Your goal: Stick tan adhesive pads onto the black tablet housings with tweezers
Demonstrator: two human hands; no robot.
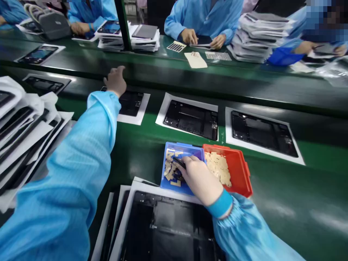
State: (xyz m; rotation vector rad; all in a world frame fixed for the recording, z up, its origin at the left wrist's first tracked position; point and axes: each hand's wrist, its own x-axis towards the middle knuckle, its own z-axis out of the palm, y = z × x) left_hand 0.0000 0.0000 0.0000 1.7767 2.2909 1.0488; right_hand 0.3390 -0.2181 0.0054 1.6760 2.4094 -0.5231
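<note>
My right hand (202, 178) grips black tweezers (179, 162), whose tips reach into a blue bin (197, 152) holding small tan and dark pieces (170, 168). Against its right side stands a red bin (239, 166) with many flat tan pieces (217, 166). Far forward on the left, my left hand (116, 81) is stretched out with its fingers apart and nothing seen in it. It is over the left end of a black tablet housing (132, 104) lying on a white sheet, partly hidden by my hand and sleeve. Directly before me lies a stack of tablet housings (168, 228) between white sheets.
More housings on sheets lie in a row, one in the middle (191, 119) and one at right (262, 132). A messy pile of sheets and housings (27, 141) rises at left. Across the line, co-workers in blue sit behind a raised ledge with paper stacks (258, 36). A dark post (123, 25) stands there.
</note>
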